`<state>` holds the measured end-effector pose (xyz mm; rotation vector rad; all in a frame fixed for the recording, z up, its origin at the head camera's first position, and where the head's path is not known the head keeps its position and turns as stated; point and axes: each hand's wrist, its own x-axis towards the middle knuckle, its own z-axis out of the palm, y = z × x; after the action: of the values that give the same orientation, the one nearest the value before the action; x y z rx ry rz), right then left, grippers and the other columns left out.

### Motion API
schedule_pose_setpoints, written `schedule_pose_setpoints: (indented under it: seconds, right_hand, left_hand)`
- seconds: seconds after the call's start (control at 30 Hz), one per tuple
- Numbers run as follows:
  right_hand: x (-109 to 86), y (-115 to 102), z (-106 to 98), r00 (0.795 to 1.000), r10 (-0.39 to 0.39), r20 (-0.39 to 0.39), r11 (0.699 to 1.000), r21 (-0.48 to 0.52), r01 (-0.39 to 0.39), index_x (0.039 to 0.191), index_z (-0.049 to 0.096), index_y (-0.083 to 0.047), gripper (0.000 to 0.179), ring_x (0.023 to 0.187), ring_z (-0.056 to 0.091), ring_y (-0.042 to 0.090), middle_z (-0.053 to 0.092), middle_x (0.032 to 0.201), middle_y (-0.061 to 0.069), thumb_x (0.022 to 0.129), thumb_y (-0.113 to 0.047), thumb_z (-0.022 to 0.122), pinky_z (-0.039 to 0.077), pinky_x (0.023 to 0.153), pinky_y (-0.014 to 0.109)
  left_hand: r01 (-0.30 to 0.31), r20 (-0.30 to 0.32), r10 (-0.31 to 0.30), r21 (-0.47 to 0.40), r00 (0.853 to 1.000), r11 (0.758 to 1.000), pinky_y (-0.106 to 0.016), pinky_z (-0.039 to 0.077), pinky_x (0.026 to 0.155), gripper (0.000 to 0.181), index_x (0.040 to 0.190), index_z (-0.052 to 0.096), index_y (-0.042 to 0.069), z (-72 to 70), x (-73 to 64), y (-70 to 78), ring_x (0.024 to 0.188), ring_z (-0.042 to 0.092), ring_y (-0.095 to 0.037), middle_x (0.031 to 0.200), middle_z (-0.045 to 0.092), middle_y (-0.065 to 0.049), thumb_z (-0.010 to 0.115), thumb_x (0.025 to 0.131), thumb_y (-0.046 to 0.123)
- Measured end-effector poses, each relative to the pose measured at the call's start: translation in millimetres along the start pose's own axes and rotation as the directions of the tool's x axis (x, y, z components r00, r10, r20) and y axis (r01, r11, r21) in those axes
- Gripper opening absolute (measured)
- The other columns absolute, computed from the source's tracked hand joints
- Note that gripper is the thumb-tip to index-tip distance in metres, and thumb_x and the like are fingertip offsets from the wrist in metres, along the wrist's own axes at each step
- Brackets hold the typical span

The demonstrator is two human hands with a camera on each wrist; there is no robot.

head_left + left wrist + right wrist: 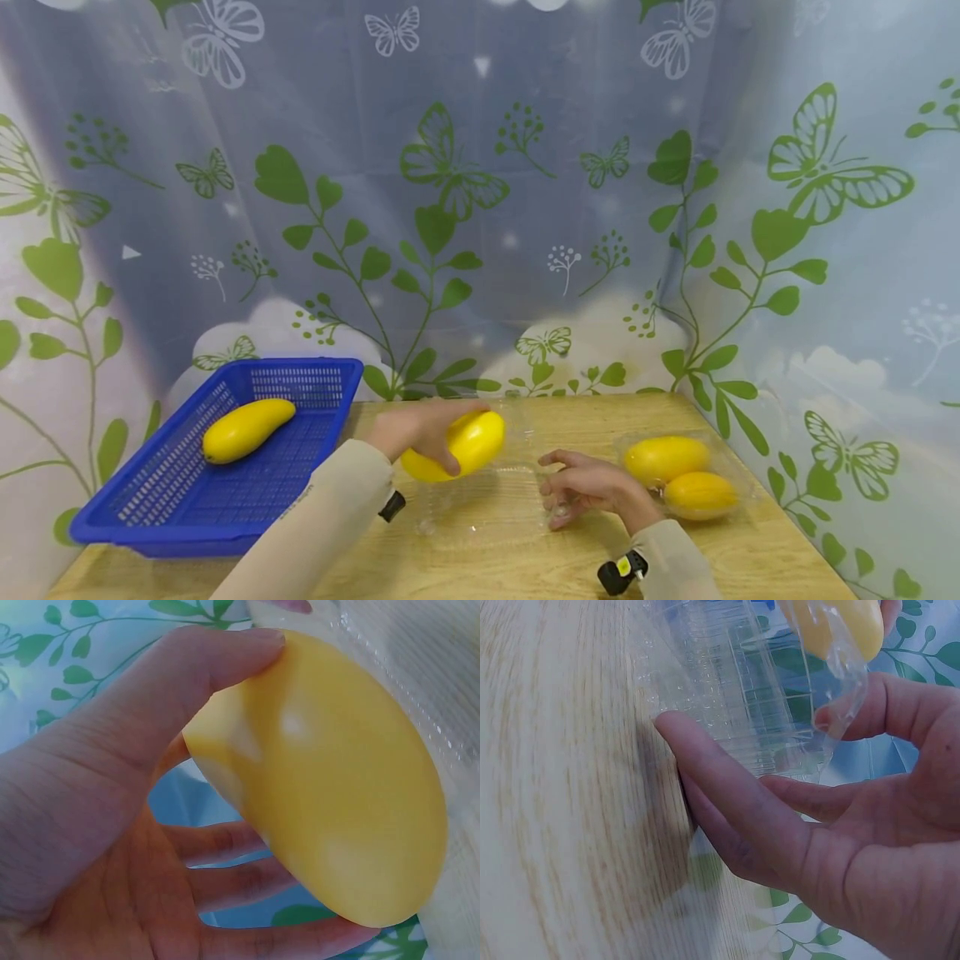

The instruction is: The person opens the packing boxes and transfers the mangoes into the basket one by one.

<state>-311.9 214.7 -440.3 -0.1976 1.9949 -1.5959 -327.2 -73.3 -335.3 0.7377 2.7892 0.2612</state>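
My left hand (431, 433) holds a smooth yellow mango-shaped fruit (477, 443) above a lidded clear plastic box (487, 500). In the left wrist view, the thumb lies across one end of the fruit (337, 780) and the fingers spread under it. My right hand (588, 487) is at the box's right edge. In the right wrist view, the thumb and fingers lie on either side of the clear plastic box (757, 682), the thumb against its rim. Another yellow fruit (247, 429) lies in the blue basket (341, 433) at left.
Right of my right hand, a second clear plastic box (738, 467) holds two yellow fruits (667, 457). The wooden table (600, 417) ends at a butterfly-patterned curtain (480, 250) behind and to the right.
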Motion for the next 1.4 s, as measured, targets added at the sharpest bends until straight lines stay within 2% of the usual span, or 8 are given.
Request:
schedule_pose_setpoints:
  seconds: [0.23, 0.43, 0.6, 0.93, 1.1, 1.27, 1.4]
  right_hand:
    - [-0.2, 1, -1, 1.0, -0.018, 0.014, 1.0, 0.001, 0.018, 0.156, 0.024, 0.009, 0.076, 0.066, 0.06, 0.011, 0.057, 0.126, 0.033, 0.092, -0.007, 0.061, 0.065, 0.08, 0.045]
    - [0.2, 2, -1, 1.0, -0.017, 0.016, 1.0, 0.001, 0.017, 0.156, 0.024, 0.008, 0.075, 0.068, 0.062, 0.013, 0.057, 0.127, 0.033, 0.092, -0.007, 0.06, 0.065, 0.08, 0.046]
    - [0.5, 2, -1, 1.0, -0.012, 0.007, 1.0, -0.005, 0.012, 0.156, 0.025, 0.007, 0.074, 0.074, 0.065, 0.016, 0.059, 0.126, 0.031, 0.092, -0.006, 0.059, 0.065, 0.08, 0.046]
    - [1.8, 3, -2, 1.0, -0.006, 0.005, 1.0, -0.007, 0.006, 0.156, 0.026, 0.007, 0.075, 0.089, 0.071, 0.025, 0.059, 0.126, 0.031, 0.09, -0.005, 0.059, 0.065, 0.08, 0.045]
    - [1.1, 3, -2, 1.0, -0.009, 0.015, 1.0, -0.005, 0.009, 0.156, 0.024, 0.007, 0.076, 0.085, 0.069, 0.023, 0.06, 0.124, 0.031, 0.09, -0.005, 0.058, 0.065, 0.08, 0.045]
    - [0.9, 2, -3, 1.0, -0.008, 0.021, 1.0, 0.0, 0.008, 0.157, 0.024, 0.008, 0.075, 0.074, 0.066, 0.015, 0.06, 0.124, 0.032, 0.092, -0.006, 0.059, 0.065, 0.08, 0.045]
    - [1.0, 2, -3, 1.0, -0.007, 0.023, 1.0, 0.006, 0.007, 0.156, 0.024, 0.007, 0.074, 0.068, 0.064, 0.013, 0.06, 0.122, 0.032, 0.093, -0.007, 0.06, 0.065, 0.08, 0.045]
  left_hand:
    - [0.045, 0.0, -0.045, 0.002, 0.999, 0.999, -0.058, 0.054, 0.096, 0.1, 0.159, 0.031, 0.045, -10.5, -11.3, -13.5, 0.126, 0.057, -0.032, 0.152, 0.052, -0.012, 0.09, 0.079, 0.031]
    - [0.041, -0.022, -0.041, 0.009, 0.999, 0.999, -0.055, 0.054, 0.095, 0.099, 0.159, 0.032, 0.04, -23.9, -17.4, -26.2, 0.126, 0.056, -0.032, 0.154, 0.052, -0.011, 0.089, 0.079, 0.031]
    - [0.071, -0.022, -0.07, 0.009, 0.997, 0.997, -0.055, 0.053, 0.094, 0.1, 0.16, 0.03, 0.04, -33.0, -21.9, -34.2, 0.125, 0.057, -0.032, 0.155, 0.051, -0.011, 0.088, 0.079, 0.032]
    - [0.093, -0.031, -0.093, 0.008, 0.995, 0.996, -0.057, 0.053, 0.092, 0.1, 0.161, 0.03, 0.037, -39.9, -32.7, -47.6, 0.124, 0.058, -0.033, 0.154, 0.052, -0.013, 0.088, 0.08, 0.03]
    - [0.103, -0.037, -0.102, 0.014, 0.994, 0.995, -0.055, 0.053, 0.09, 0.101, 0.162, 0.029, 0.036, -45.2, -37.8, -55.1, 0.121, 0.058, -0.032, 0.152, 0.052, -0.015, 0.087, 0.08, 0.031]
    - [0.118, -0.043, -0.118, 0.011, 0.992, 0.993, -0.052, 0.054, 0.086, 0.101, 0.162, 0.028, 0.035, -50.6, -40.4, -66.1, 0.115, 0.06, -0.031, 0.15, 0.054, -0.015, 0.087, 0.08, 0.032]
    - [0.125, -0.053, -0.124, -0.001, 0.991, 0.992, -0.057, 0.053, 0.089, 0.101, 0.163, 0.028, 0.034, -55.0, -43.0, -75.7, 0.119, 0.059, -0.034, 0.153, 0.052, -0.017, 0.087, 0.081, 0.032]
